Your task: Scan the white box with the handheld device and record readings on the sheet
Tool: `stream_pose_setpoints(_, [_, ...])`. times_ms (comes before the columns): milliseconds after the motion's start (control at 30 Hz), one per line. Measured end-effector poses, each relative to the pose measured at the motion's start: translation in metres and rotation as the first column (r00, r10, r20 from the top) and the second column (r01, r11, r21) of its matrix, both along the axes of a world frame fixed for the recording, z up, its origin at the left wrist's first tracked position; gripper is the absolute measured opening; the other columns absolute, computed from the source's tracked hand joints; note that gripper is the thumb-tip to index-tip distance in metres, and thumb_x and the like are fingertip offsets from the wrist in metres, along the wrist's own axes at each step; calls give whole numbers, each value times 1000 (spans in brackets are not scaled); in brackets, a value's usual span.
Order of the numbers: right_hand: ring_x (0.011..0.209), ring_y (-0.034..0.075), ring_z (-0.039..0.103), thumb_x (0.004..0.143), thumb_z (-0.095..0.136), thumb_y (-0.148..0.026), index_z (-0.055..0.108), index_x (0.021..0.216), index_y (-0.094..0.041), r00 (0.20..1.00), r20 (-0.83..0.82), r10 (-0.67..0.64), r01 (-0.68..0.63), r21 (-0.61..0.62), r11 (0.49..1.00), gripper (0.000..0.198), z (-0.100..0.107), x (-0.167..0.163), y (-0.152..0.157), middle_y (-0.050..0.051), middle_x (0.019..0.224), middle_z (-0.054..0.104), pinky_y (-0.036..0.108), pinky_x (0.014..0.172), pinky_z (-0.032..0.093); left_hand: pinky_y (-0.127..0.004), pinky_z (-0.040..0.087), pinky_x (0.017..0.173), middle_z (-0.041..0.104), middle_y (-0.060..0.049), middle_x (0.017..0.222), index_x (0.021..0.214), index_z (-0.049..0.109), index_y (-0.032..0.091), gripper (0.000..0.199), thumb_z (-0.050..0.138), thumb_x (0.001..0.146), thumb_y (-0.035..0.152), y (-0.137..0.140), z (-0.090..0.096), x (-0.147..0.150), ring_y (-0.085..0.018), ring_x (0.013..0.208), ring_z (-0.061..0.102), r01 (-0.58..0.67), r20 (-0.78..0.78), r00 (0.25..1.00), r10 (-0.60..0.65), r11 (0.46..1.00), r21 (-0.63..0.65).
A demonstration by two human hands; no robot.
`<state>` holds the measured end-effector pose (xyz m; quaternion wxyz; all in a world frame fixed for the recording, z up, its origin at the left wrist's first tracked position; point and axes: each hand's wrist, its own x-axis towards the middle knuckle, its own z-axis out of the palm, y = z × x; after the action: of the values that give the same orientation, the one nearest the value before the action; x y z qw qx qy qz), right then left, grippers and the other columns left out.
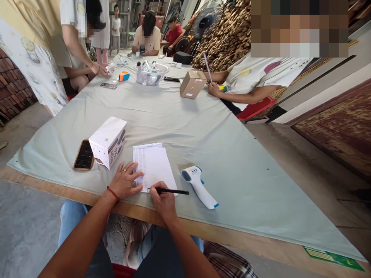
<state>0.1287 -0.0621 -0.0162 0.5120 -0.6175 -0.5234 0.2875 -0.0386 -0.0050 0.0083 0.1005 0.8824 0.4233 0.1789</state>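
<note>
White sheets of paper [158, 166] lie near the table's front edge, with columns of small handwriting down their left side. My left hand [126, 181] rests flat with fingers spread over the left edge of the paper. A black pen [174, 191] is pinched in my right hand [164, 200], its tip on the lower part of the sheet. To the right of the paper lies a white and blue infrared thermometer [199, 185]. Beyond my left hand stand a white box [108, 141] and, beside it, a dark phone [84, 155].
A greenish cloth covers the long table [232, 173]. Farther back are a brown carton [193, 84], a clear basin [150, 77] holding bottles, an orange tape dispenser [124, 76] and a black case [182, 58]. Several people surround the table; one at right holds a pen [207, 67].
</note>
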Motion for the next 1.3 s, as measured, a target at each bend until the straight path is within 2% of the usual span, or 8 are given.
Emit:
stream_pose_setpoints(200, [66,16,54,84,51,-33,56,75,-20,970,-13,-241,238,233,943,16,7,1,-4,-1,68,58,30,65,44,-52,19,113,47,-11,142,115,62,27,39,66,79,39,0,0,-1,-28,135,39,0,7,1000,0,1000,-4])
stream_pose_setpoints(367, [94,21,60,91,45,-22,62,104,-19,937,325,-125,3,350,937,21,6,29,4,7,99,64,36,84,48,-54,20,112,49,-12,140,114,62,26,40,67,77,39,1,-1,-3,-29,134,40,12,20,1000,-12,1000,-1])
stream_pose_setpoints(567, [97,24,59,80,36,-3,60,120,-17,663,743,-85,-160,251,955,49,-19,69,36,13,104,64,38,82,50,-50,31,108,55,-12,128,106,61,22,37,68,71,31,-3,-1,-4,-29,124,47,34,150,986,-67,976,213])
stream_pose_setpoints(733, [101,23,58,78,34,-2,61,119,-21,679,704,-209,-112,380,918,52,-19,71,37,11,109,63,39,85,48,-43,41,98,52,-10,109,107,53,21,33,64,76,18,-2,-2,-11,-24,111,51,-411,493,864,100,706,577])
stream_pose_setpoints(867, [108,27,55,85,42,-17,59,117,-18,651,628,-428,159,438,885,36,0,83,25,14,116,59,43,91,42,-54,31,109,31,-18,136,133,33,18,76,73,71,35,11,-9,-24,-33,132,32,-770,736,578,352,535,348])
stream_pose_setpoints(1000, [106,36,55,82,53,-38,57,121,-11,504,786,-359,428,134,894,47,6,111,16,23,118,57,49,87,41,-57,21,114,24,-21,145,145,12,17,107,79,64,36,26,-15,-34,-37,139,22,-783,756,382,532,621,-41])
stream_pose_setpoints(1100, [93,35,60,81,54,-47,59,118,-11,526,831,-182,478,-111,871,52,-2,130,13,21,104,63,46,76,45,-58,21,114,31,-19,142,145,16,19,103,79,64,29,31,-16,-36,-37,137,26,-744,751,283,597,631,-221])
stream_pose_setpoints(1300, [76,31,61,79,50,-58,65,100,-18,650,719,-247,428,-78,900,47,-18,134,16,14,81,64,40,61,45,-50,36,107,44,-15,131,136,32,21,88,80,64,37,29,-13,-37,-31,125,44,-650,814,180,552,688,-323])
